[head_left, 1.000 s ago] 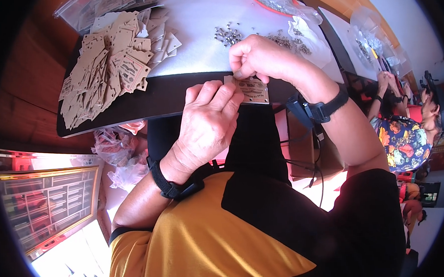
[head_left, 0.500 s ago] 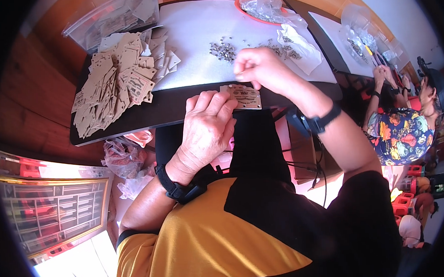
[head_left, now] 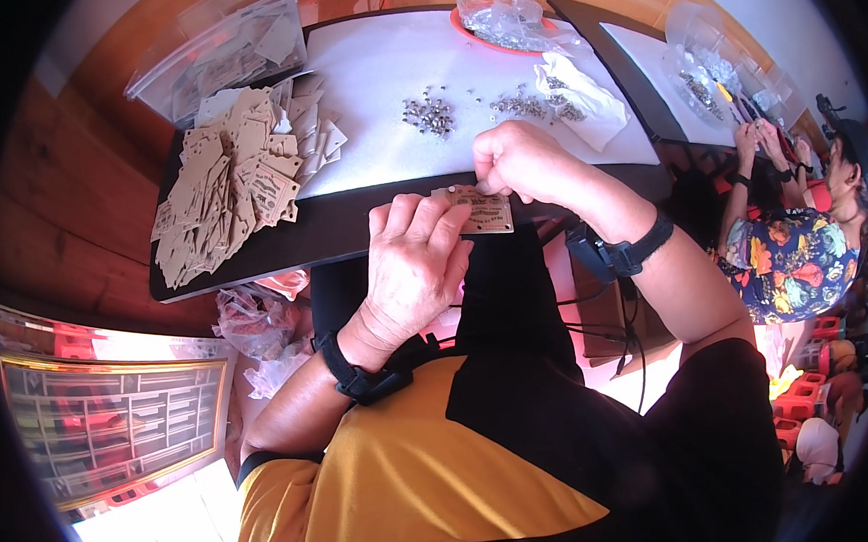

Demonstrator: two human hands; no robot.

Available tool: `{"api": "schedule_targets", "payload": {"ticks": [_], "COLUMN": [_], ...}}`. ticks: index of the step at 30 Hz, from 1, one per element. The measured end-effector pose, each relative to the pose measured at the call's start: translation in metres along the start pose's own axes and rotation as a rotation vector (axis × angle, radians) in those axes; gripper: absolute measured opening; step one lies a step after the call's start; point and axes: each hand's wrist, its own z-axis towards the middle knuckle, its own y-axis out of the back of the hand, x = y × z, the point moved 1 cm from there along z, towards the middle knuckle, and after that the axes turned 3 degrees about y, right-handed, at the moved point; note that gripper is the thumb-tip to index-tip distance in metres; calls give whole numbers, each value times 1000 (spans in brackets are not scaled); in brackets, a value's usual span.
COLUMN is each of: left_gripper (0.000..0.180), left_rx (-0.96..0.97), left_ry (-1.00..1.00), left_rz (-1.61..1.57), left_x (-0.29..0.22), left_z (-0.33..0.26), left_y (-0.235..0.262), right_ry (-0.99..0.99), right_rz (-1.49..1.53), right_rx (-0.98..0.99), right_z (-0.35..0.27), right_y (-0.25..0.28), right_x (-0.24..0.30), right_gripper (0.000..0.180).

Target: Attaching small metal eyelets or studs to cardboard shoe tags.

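At the near edge of the table lies a tan printed card with small holes in its corners. My left hand presses its bent fingers over the card's left end, gripping it there. The fingers of my right hand are pinched together at the card's far edge; whatever is between them is too small or hidden to make out. Beyond my hands, small dark metal pieces lie scattered on the white table surface. To their right is another scatter of small metal pieces.
A heap of tan cards covers the table's left end, before a clear plastic bin. Farther back stands a red dish with a plastic bag. White crumpled paper lies at right. A person works at the neighbouring table.
My right hand has come down to the card's far edge, fingers still pinched. My left hand keeps its hold on the card. The whole view has shifted slightly.
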Motion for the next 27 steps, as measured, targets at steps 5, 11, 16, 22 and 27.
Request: {"api": "schedule_targets", "payload": {"ticks": [5, 11, 16, 22, 27], "left_gripper": [36, 37, 39, 42, 37], "left_rx": [27, 49, 80, 93, 153], "left_ry": [-37, 0, -47, -62, -32], "left_rz": [14, -7, -38, -98, -174], "left_x": [9, 8, 9, 12, 17], "left_z": [2, 3, 5, 10, 21], "left_y": [-6, -6, -9, -7, -6], "right_ry": [-43, -58, -126, -122, -156], "right_rz": [20, 38, -9, 46, -8], "right_rx": [157, 189, 242, 233, 256], "right_z": [10, 8, 11, 8, 13], "right_y": [10, 13, 15, 14, 19], "right_x": [8, 14, 14, 11, 19], "right_gripper": [8, 9, 9, 9, 8]}}
